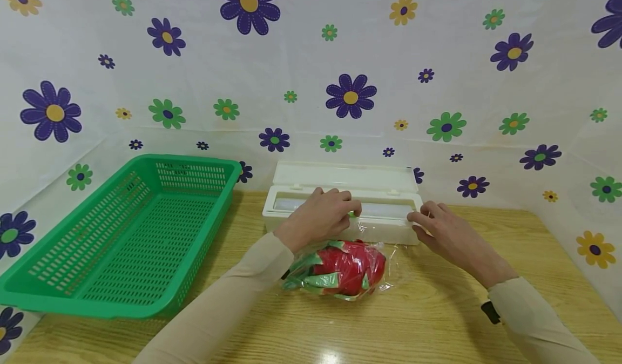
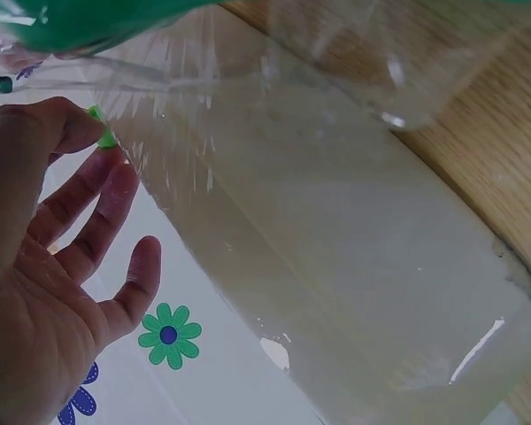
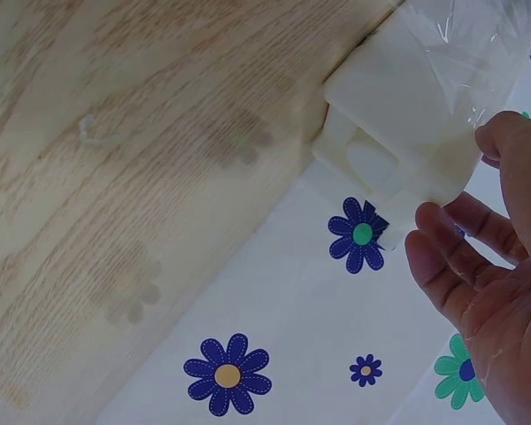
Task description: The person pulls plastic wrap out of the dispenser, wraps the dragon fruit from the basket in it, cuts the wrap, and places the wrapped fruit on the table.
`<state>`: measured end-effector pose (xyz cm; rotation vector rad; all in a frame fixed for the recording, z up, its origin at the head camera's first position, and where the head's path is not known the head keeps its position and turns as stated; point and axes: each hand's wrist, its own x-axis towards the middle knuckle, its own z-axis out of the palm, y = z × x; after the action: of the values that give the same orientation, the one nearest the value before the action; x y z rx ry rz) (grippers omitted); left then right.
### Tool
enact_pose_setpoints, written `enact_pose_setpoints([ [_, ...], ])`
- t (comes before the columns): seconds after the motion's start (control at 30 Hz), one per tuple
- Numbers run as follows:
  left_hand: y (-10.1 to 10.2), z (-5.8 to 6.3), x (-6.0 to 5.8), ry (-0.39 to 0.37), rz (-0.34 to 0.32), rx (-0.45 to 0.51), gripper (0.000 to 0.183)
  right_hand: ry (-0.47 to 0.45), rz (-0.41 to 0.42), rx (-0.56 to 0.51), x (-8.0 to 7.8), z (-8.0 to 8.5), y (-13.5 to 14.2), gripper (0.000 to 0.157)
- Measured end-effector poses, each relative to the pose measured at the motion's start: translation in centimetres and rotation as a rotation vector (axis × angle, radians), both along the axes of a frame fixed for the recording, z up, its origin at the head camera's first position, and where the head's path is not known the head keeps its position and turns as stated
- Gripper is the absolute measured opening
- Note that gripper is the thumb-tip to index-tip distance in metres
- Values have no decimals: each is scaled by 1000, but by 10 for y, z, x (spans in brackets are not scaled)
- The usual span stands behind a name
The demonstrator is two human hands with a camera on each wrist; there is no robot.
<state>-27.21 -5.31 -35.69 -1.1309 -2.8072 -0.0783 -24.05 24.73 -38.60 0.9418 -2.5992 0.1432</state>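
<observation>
A white cling film dispenser (image 1: 396, 234) stands at the back of the table, its lid (image 1: 345, 174) raised and a roll of film (image 1: 389, 210) inside. My left hand (image 1: 318, 216) reaches over its front edge, pinching a small green slider (image 2: 107, 135) between thumb and fingers. At the dispenser's right end my right hand (image 1: 447, 238) grips the corner, thumb on the film side, fingers curled behind. Clear film hangs down the front towards a red and green dragon fruit (image 1: 357, 269), which lies in front, wrapped in film, beneath my left wrist.
A large green plastic basket (image 1: 182, 277) with slotted walls stands on the left of the wooden table (image 1: 389, 326). Behind everything hangs a white flower-print sheet (image 1: 291, 56), close to the back of the dispenser.
</observation>
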Motion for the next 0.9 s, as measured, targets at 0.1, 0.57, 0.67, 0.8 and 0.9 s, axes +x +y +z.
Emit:
enact_pose_setpoints([
  [0.1,-1,0,0,-20,7,5,24,-3,-1,-2,0,0,0,31],
  [0.57,-4,0,0,-21,9,10,24,-5,-2,-2,1,0,0,31],
  [0.67,-4,-1,0,-29,13,10,24,-6,-5,1,1,0,0,31],
  [0.8,-5,-1,-1,-28,19,7,23,-6,-8,1,1,0,0,31],
  [0.9,-6,-1,-1,-27,21,9,23,-6,-10,0,1,1,-1,30],
])
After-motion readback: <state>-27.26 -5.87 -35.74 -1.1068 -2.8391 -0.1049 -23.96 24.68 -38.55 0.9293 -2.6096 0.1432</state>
